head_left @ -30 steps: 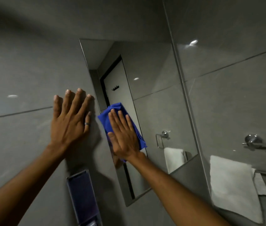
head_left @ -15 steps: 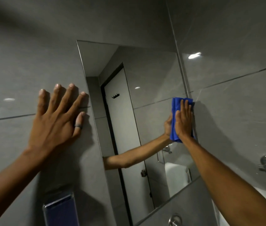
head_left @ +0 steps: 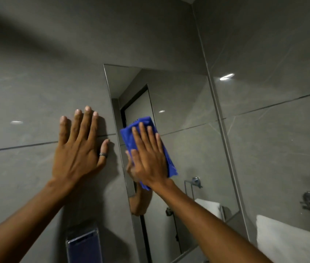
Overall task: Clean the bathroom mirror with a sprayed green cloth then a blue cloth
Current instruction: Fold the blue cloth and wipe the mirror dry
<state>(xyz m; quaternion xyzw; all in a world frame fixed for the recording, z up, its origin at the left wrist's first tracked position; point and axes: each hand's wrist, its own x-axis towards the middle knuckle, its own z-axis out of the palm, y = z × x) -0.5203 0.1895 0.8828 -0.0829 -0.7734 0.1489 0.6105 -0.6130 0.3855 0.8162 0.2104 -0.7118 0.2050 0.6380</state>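
Both forearms are bare, and the left hand (head_left: 78, 149) wears a dark ring (head_left: 103, 154) on its thumb

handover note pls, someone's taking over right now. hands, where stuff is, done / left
Left hand: flat and open on the grey wall tile, bracing, holding nothing.
Right hand: palm flat, pressing the blue cloth against the mirror near its left edge.
Green cloth and spray: not in view.
Done: the job is at the blue-cloth stage.
Left: finish wiping the glass; how much has been covered cannot be told from here.
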